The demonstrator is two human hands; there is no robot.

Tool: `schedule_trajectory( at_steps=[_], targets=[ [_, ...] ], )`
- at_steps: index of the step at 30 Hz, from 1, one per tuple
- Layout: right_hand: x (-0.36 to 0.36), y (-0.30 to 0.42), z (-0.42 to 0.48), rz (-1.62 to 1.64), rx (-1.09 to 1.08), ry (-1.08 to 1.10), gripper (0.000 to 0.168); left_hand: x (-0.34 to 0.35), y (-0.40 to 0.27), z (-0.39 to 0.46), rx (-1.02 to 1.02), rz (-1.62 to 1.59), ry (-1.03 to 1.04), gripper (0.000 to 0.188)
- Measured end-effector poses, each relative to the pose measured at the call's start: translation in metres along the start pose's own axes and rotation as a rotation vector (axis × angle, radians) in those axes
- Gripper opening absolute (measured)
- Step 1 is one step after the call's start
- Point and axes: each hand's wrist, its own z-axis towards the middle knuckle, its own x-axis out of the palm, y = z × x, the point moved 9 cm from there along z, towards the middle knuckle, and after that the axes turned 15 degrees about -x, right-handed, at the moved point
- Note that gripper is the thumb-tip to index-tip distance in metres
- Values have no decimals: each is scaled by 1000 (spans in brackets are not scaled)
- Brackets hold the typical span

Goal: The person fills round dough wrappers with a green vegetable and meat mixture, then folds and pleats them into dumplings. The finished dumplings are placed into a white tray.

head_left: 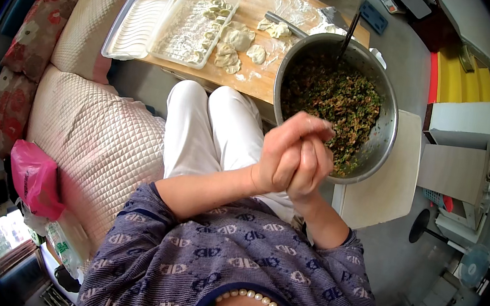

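My left hand (278,156) and my right hand (313,162) are pressed together with fingers curled, above the near rim of a large steel bowl (387,145). The fingers hide whether anything lies between them. Chopped green and brown filling (344,105) partly fills the bowl, and dark chopsticks (349,36) stand in it. Left of the bowl, flattened dough wrappers (238,36) and smaller dough pieces (256,54) rest on a floured wooden board (261,85). Folded dumplings (217,12) line the right side of a flour-dusted clear plastic container (178,58).
A metal rolling pin (285,24) lies behind the dough. The container's ridged lid (138,23) is at its left. A pale stool (383,203) stands under the bowl's right side. A quilted sofa (99,133) with a pink plastic bag (36,178) is on the left.
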Motion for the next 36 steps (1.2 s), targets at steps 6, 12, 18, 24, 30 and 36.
schedule_trajectory(
  at_steps=[6, 12, 18, 24, 30, 36],
  targets=[
    [74, -89, -16, 602, 813, -102, 47, -38, 40, 61, -344, -230, 108, 63],
    [119, -104, -11, 1055, 984, 9, 78, -92, 66, 77, -510, -569, 17, 75],
    [130, -108, -1, 786, 880, 86, 77, -129, 78, 67, -465, -383, -149, 28],
    [148, -111, -3, 736, 856, 158, 72, -148, 74, 77, -394, -186, -227, 15],
    [163, -118, -7, 727, 851, 190, 66, -161, 84, 84, -410, -275, -230, 9],
    [180, -125, -1, 710, 912, 161, 46, -179, 85, 90, -348, -201, -273, 13]
  ],
)
